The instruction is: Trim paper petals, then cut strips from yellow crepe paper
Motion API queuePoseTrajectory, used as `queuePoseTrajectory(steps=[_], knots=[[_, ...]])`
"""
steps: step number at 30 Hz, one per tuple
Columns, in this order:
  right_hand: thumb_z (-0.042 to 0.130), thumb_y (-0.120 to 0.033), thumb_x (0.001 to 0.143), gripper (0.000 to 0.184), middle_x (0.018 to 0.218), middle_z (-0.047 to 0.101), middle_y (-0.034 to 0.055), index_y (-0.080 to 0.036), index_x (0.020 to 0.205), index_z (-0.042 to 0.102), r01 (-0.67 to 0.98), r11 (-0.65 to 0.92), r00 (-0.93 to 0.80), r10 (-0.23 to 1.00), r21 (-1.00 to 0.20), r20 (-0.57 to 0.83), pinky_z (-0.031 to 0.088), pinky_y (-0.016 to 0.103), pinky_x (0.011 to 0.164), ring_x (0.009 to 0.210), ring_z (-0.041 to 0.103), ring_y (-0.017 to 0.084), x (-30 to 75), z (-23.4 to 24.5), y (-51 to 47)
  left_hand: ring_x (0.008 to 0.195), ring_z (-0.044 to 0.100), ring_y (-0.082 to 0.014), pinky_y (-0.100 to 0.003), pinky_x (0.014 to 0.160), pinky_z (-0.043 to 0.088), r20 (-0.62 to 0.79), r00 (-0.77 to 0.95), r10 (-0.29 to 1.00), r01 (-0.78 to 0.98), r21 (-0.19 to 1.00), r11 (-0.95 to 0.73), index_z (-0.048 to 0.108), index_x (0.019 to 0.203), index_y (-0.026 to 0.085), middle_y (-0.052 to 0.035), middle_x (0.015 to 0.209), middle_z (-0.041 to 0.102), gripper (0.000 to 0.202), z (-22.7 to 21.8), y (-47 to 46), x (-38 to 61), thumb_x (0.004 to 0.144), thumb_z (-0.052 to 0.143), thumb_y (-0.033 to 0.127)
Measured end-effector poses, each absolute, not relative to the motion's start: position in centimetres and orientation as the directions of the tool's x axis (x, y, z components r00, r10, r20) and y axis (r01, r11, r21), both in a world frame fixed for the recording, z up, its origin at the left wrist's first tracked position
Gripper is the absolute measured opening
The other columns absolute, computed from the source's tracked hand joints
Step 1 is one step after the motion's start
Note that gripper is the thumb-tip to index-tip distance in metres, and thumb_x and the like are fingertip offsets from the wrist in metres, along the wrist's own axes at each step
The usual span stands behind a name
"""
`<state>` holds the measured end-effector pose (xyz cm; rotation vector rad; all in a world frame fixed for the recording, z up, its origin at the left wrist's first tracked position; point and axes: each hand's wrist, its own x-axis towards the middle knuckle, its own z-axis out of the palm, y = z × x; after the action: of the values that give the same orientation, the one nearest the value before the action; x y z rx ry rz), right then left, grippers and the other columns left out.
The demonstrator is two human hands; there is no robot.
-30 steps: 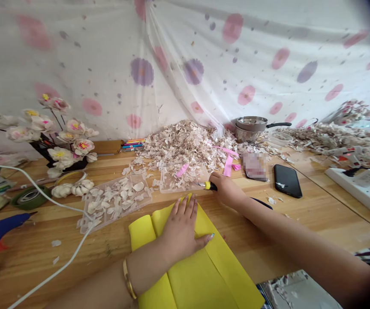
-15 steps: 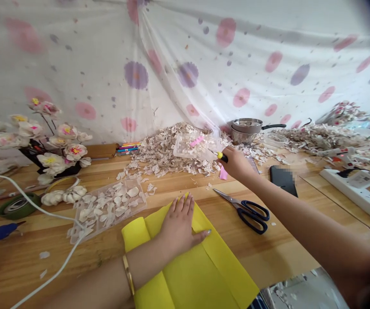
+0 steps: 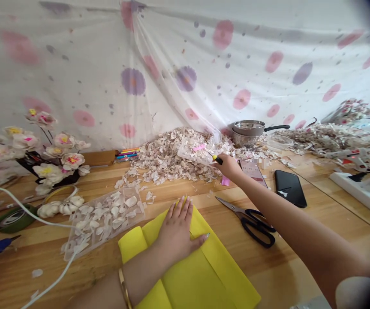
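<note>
My left hand (image 3: 176, 234) lies flat, fingers stretched out, on a folded yellow sheet (image 3: 204, 279). My right hand (image 3: 230, 167) reaches toward the back of the table, its fingers wrapped round a slim tool with a yellow-and-black handle (image 3: 217, 159). The tool's thin metal tip points left at a clear plastic tray (image 3: 185, 153) on a heap of pale dried petals or peels (image 3: 159, 159). A pink strip (image 3: 199, 147) lies in that tray, near the tip; I cannot tell whether they touch. Scissors with dark handles (image 3: 249, 221) rest partly open beneath my right forearm.
A compartment tray of white petals (image 3: 114, 214) stands left of the yellow sheet. Beyond it are garlic bulbs (image 3: 61, 207), green tape (image 3: 14, 219), artificial flowers (image 3: 52, 154) and a white cord (image 3: 56, 280). A phone (image 3: 290, 189), metal pans (image 3: 248, 132) and a power strip (image 3: 361, 193) are on the right.
The camera view has shifted slightly. My right hand and its tool have moved a little left, uncovering more of a printed card behind the wrist. My left hand stays on the yellow sheet.
</note>
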<state>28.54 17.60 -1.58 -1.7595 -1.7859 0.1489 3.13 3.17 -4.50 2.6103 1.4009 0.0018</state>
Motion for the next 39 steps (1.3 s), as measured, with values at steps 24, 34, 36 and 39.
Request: queuePoseTrajectory(steps=[24,34,36,39], knots=[[0.069,-0.041,0.074,0.049,0.044,0.027,-0.0081,-0.022,0.048,0.031,-0.329,0.164,-0.231,0.941,-0.93,0.248,0.019,0.023,0.037,0.037,0.024,0.006,15.4,-1.3,11.4,0.144,0.007,-0.0409,-0.061,0.112,0.008,-0.091,0.575,0.813,0.798,0.282,-0.533,0.029,0.148,0.028,-0.0166,0.157,0.019,0.1,-4.1,4.1,2.6,0.068,0.032,0.088],[0.071,-0.04,0.073,0.046,0.042,0.033,-0.0076,-0.02,0.048,0.038,-0.3,0.18,-0.303,0.913,-0.937,0.273,0.02,0.022,0.038,0.036,0.028,0.006,15.6,-2.2,12.4,0.144,0.002,-0.0429,-0.063,0.111,0.008,-0.087,0.566,0.82,0.79,0.342,-0.509,0.027,0.148,0.03,-0.0123,0.159,0.016,0.1,-4.4,4.2,2.6,0.067,0.035,0.088],[0.072,-0.041,0.071,0.046,0.042,0.033,-0.0079,-0.02,0.048,0.038,-0.3,0.18,-0.306,0.912,-0.937,0.274,0.02,0.022,0.037,0.036,0.028,0.006,15.5,-2.1,12.9,0.144,0.001,-0.043,-0.063,0.111,0.008,-0.091,0.563,0.821,0.791,0.348,-0.504,0.027,0.149,0.03,-0.012,0.159,0.015,0.101,-4.4,4.2,2.6,0.067,0.035,0.089],[0.074,-0.042,0.068,0.046,0.042,0.032,-0.0082,-0.02,0.048,0.039,-0.293,0.174,-0.313,0.912,-0.94,0.266,0.019,0.022,0.037,0.035,0.026,0.005,15.0,-2.0,13.5,0.144,0.002,-0.043,-0.062,0.112,0.009,-0.082,0.557,0.826,0.793,0.348,-0.5,0.029,0.148,0.03,-0.0119,0.159,0.014,0.1,-4.5,4.3,2.6,0.067,0.038,0.088]])
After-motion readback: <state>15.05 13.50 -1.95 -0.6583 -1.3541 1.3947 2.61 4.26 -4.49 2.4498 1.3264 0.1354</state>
